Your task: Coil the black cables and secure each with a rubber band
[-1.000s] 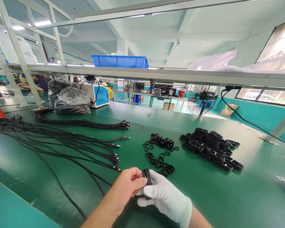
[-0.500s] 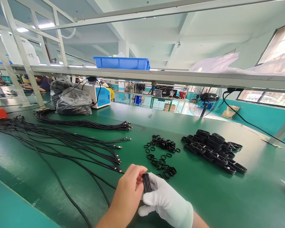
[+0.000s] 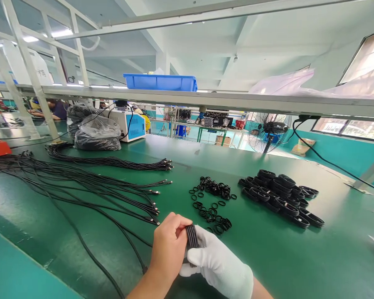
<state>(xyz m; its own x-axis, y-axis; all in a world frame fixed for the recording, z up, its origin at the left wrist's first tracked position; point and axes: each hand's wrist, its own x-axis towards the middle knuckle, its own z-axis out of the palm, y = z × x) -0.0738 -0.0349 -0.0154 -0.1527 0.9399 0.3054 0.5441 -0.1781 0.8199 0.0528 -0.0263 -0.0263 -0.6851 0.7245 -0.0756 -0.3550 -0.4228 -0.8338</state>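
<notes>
A coiled black cable [image 3: 192, 237] is held between my two hands, its turns lying side by side. My bare left hand [image 3: 171, 243] is closed on the coil's left side. My right hand [image 3: 213, 259], in a white glove, grips the same coil from the right with thumb and fingers. Part of the coil is hidden behind the glove. Just beyond my hands lie loose small black rings [image 3: 213, 214], with a denser heap of black rings [image 3: 216, 187] behind them. To the left, long black cables [image 3: 112, 187] stretch out with their plugs towards the middle.
Finished-looking cable coils [image 3: 280, 195] are piled on the right of the green table [image 3: 336, 253]. A bundle of cables [image 3: 127, 165], a bagged pile [image 3: 96, 135] and a blue-white machine [image 3: 132, 124] stand at the back left. A shelf [image 3: 224, 99] overhead carries a blue tray [image 3: 160, 83].
My hands have shifted slightly on the coil, and more of its length shows between them. A cable end now shows by my left wrist. The rings and piled coils have not moved.
</notes>
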